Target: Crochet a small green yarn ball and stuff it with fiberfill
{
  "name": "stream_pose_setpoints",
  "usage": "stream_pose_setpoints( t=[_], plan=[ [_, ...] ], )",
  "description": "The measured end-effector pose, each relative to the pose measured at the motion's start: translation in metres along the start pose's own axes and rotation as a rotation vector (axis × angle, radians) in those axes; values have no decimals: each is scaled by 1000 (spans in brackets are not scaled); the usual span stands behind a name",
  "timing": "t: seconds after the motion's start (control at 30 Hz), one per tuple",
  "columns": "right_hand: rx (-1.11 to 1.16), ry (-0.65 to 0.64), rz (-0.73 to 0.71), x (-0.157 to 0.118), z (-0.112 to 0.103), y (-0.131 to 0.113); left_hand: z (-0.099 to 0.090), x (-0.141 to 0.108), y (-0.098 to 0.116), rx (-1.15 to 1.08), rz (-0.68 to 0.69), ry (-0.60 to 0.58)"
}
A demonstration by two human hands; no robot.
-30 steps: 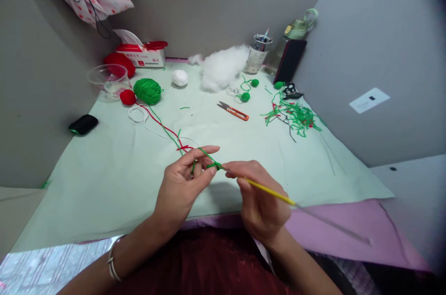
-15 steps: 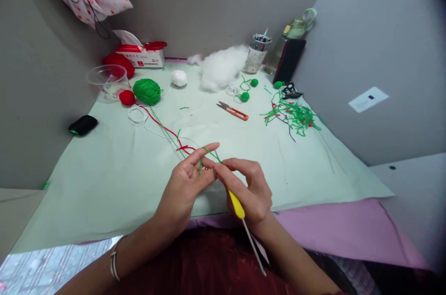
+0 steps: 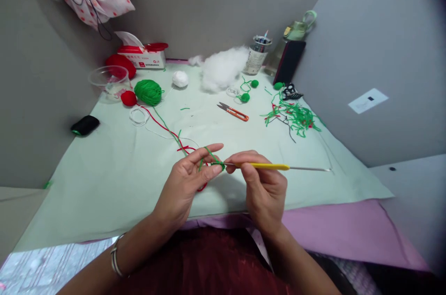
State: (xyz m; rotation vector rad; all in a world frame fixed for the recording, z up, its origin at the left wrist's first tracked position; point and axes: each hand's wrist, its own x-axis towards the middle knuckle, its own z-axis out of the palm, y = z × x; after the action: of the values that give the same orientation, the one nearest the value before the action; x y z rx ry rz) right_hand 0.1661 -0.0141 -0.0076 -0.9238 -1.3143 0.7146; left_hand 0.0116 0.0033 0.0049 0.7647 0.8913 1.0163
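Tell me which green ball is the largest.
The green yarn ball beside the small red ball; the other green balls, farther right, are much smaller.

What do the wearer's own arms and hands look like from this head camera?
Both the left hand and right hand are ungloved, and the visible forearms are bare of sleeves. A slim, silver-coloured bangle circles the left wrist; no band shows on the right. Dark red clothing covers the lap. Nail details are too small to tell.
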Motion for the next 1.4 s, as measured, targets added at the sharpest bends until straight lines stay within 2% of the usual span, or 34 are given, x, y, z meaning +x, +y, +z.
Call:
stream_pose_setpoints(
  t=[0.07, 0.23, 0.33, 0.4, 0.47, 0.53, 0.6, 0.63, 0.67, 0.7, 0.77, 0.87, 0.97, 1.07, 1.17, 1.27, 1.37, 1.4],
  plan=[
    [22, 3, 16, 0, -1, 0, -1, 0, 3, -40, -48, -27],
    [224, 72, 181, 7, -7, -1, -8, -4, 8, -173, -196, -144],
    [342, 44, 262, 13, -6, -5, -9, -8, 10, -189, -166, -150],
    [352, 19, 265, 12, 0, -7, -7, -12, 10, -153, -69, -106],
    [230, 3, 170, 7, 8, -8, -3, -16, 9, -115, 56, -44],
    [-32, -17, -32, -2, 16, -7, -1, -19, 9, -141, 120, -3],
    [-293, -13, -325, -8, 20, -6, -3, -21, 10, -232, 64, -8],
    [-383, -69, -410, -10, 21, -6, -6, -21, 11, -279, 4, -33],
    [-409, -65, -472, -9, 22, -7, -9, -22, 14, -323, -51, -60],
    [-398, -54, -464, -7, 23, -9, -13, -22, 16, -358, -90, -82],
    [-265, -12, -315, 0, 26, -15, -20, -22, 22, -396, -92, -80],
    [39, 16, -10, 10, 36, -24, -26, -25, 28, -361, 41, 9],
    [191, -25, 187, 13, 49, -26, -27, -29, 30, -304, 133, 37],
    [154, -162, 223, 16, 54, -25, -30, -35, 32, -365, 106, 33],
    [137, -443, 299, 22, 53, -28, -35, -49, 37, -442, 86, -33],
    [84, -781, 365, 29, 52, -37, -38, -71, 45, -483, 51, -173],
    [-92, -1129, 239, 40, 53, -44, -40, -85, 47, -491, -20, -383],
    [-130, -1203, 192, 45, 54, -45, -40, -86, 45, -485, -36, -438]
  ],
)
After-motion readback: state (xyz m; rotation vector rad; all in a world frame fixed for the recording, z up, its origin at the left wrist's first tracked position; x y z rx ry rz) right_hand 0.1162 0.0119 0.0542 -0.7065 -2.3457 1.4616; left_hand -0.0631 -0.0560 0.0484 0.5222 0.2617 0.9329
